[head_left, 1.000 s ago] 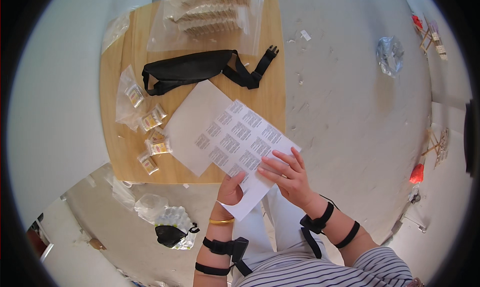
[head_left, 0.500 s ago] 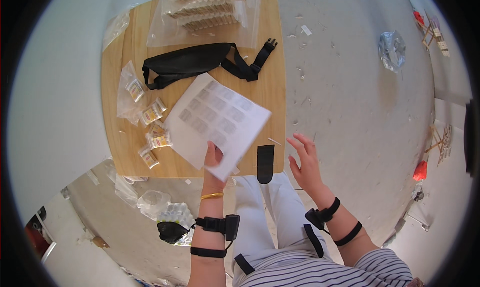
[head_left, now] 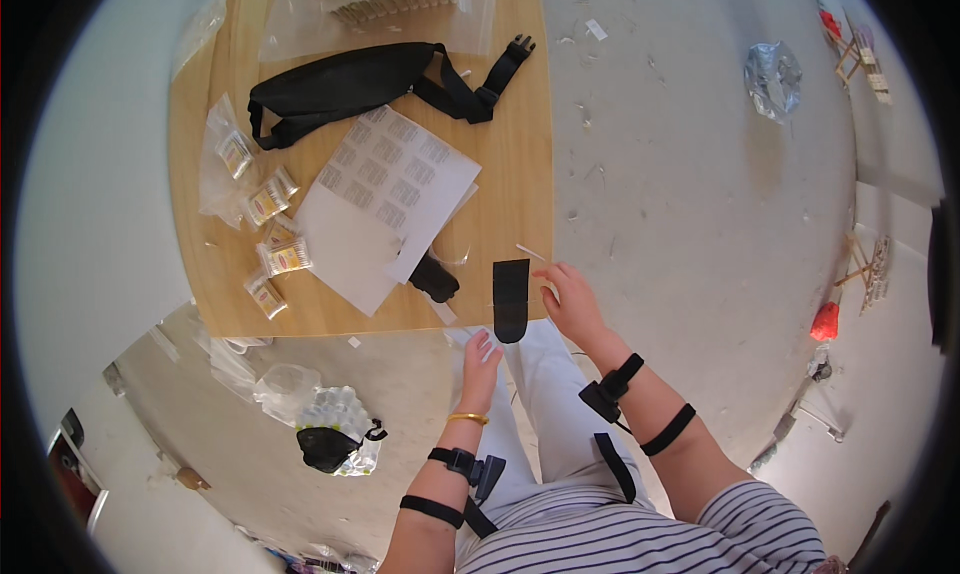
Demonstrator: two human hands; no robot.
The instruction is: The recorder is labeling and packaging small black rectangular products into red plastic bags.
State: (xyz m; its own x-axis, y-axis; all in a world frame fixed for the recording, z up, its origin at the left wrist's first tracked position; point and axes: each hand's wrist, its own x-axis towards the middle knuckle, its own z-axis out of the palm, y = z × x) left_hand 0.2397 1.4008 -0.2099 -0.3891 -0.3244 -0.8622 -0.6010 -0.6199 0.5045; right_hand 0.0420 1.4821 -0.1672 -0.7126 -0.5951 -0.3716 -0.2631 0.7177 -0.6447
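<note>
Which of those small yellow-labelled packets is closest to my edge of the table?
The lowest packet in the view; the other packets all lie farther up the table, away from you.

Bright, soft light spreads fairly evenly over the table (head_left: 510, 199) and floor (head_left: 680, 264), with only faint shadows. Small glints show on the plastic bag (head_left: 773, 82) at right. Print on the sheet (head_left: 400, 169) looks too soft to read. The table's sides bow outward, and blackness swallows the corners.
</note>
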